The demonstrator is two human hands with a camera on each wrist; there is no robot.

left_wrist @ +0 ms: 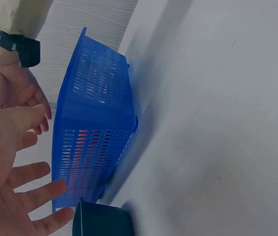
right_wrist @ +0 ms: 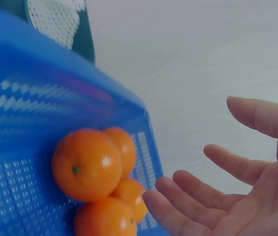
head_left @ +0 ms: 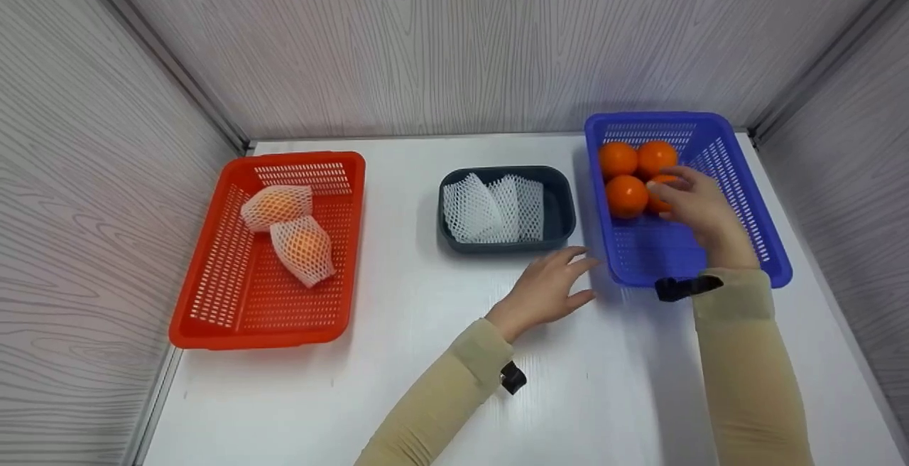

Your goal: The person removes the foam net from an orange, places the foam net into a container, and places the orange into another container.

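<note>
Several oranges [head_left: 626, 197] lie together at the far left of the blue basket [head_left: 646, 253]. Over them reaches my right hand [head_left: 699, 203], fingers spread and holding nothing; in the right wrist view a gap shows between its fingertips and the oranges [right_wrist: 86, 164]. My left hand [head_left: 543, 288] hovers above the table between the dark green tub and the blue basket, its fingers apart and nothing in them. White foam net sleeves [head_left: 472, 210] lie inside the dark green tub [head_left: 561, 203].
On the left stands a red basket [head_left: 284, 317] holding two oranges in white foam nets [head_left: 304, 247]. Wood-grain panels [head_left: 426, 40] wall the white table [head_left: 398, 281] at the back and both sides.
</note>
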